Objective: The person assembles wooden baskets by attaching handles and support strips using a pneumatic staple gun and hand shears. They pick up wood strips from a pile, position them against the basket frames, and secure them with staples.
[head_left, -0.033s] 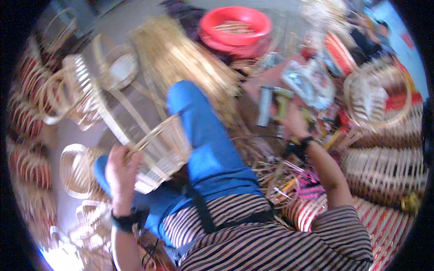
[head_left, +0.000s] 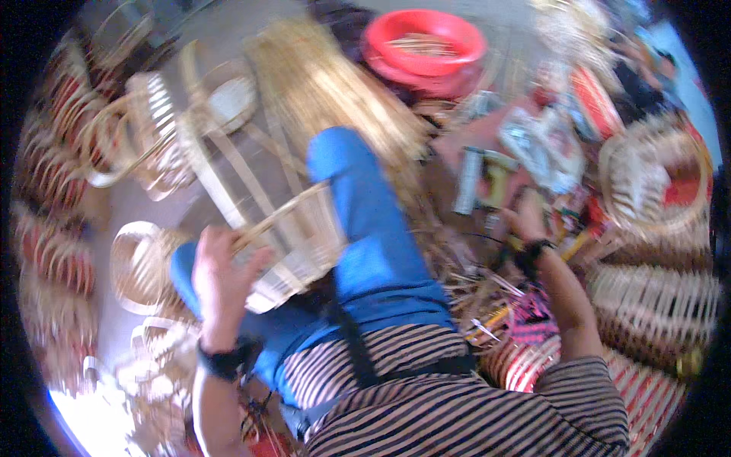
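A partly woven basket [head_left: 301, 236] with long loose flat strips rests across my lap, over my blue trouser legs. My left hand [head_left: 225, 274] holds its near left corner, fingers at the rim and thumb angled out. My right hand [head_left: 525, 217] is low among tools and scraps at the right, beside a yellowish tool [head_left: 496, 175] and a long pale metal-looking piece [head_left: 468, 179]; its fingers are blurred, and what they touch is unclear.
A bundle of straw-coloured strips [head_left: 320, 76] lies ahead, beside red basins [head_left: 422, 61] holding sticks. Several baskets [head_left: 141, 263] line the left, and more [head_left: 647, 305] are at the right. A plastic bag [head_left: 541, 145] lies among the clutter. Part of another person [head_left: 636, 68] shows far right.
The whole view has shifted, with the scene now slightly higher and further right in the picture. My left thumb has spread outward from the basket's rim.
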`<state>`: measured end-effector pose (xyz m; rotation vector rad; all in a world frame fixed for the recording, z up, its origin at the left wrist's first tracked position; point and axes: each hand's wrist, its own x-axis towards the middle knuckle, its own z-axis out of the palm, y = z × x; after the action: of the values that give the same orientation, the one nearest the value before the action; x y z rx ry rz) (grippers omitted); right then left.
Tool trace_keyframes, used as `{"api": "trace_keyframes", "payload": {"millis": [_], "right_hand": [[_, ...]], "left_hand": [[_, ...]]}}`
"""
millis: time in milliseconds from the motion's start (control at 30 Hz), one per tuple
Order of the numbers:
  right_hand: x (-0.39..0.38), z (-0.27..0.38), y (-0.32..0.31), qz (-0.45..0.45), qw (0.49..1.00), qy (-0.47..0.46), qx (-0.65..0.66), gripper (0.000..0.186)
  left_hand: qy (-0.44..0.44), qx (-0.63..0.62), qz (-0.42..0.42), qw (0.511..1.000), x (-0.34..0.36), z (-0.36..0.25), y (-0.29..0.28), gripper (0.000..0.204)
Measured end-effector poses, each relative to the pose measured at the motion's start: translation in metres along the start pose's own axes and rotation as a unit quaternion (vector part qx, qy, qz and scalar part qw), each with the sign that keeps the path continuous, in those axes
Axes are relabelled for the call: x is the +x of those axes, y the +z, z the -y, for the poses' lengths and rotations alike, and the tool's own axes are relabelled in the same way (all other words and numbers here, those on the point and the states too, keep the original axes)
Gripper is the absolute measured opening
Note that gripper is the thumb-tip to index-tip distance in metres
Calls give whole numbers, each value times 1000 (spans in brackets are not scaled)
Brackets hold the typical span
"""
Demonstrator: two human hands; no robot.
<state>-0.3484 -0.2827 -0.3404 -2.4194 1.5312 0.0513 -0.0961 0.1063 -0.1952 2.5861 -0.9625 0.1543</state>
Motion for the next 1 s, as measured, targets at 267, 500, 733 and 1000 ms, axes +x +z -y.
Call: {"api": "trace_keyframes", "payload": {"millis": [267, 500, 733, 1000], "right_hand": [[33, -93, 50, -78, 992, 77, -67, 39], [35, -90, 7, -163, 979, -8, 119, 29], [-59, 54, -106, 124, 927, -129, 331, 19], [-148, 173, -133, 218, 858, -379, 268, 9]], "left_hand": [[-38, 33, -56, 997, 0, -49, 20, 44], [-61, -35, -106, 992, -1, -67, 32, 40], [-59, -34, -116, 991, 2, -77, 34, 36], [-84, -75, -124, 986, 3, -82, 34, 37]]}}
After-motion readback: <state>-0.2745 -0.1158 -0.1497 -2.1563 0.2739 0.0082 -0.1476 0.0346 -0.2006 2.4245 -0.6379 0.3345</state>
